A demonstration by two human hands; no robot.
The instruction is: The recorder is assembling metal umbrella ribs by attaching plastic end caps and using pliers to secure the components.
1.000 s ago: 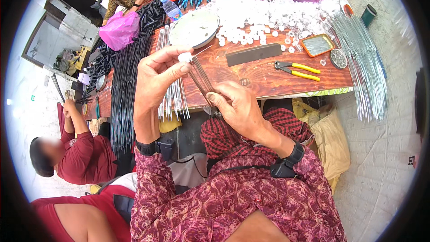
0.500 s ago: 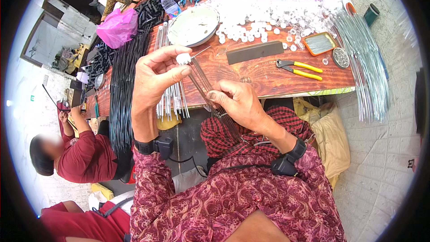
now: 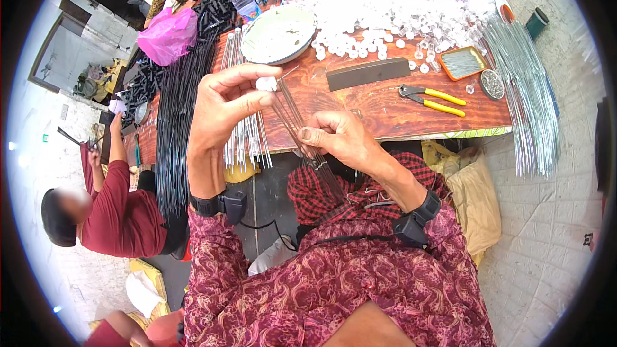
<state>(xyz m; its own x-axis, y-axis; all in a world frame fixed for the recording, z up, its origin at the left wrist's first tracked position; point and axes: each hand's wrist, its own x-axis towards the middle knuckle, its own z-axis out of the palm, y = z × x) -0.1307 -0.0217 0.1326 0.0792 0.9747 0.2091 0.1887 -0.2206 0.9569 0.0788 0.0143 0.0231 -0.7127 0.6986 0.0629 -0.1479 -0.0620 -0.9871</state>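
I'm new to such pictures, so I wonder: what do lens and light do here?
Head view: fisheye distortion, dark rim, the far-left co-worker tipped sideways, face blurred; head view: the pile of white pieces washed out by brightness; head view: the white piece in the left hand pale, its detail hard to tell.

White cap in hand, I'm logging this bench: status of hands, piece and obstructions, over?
Left hand pinching white cap. Right hand gripping thin rods that reach toward it. Nothing seen in the way; yellow-handled pliers lie apart on table.
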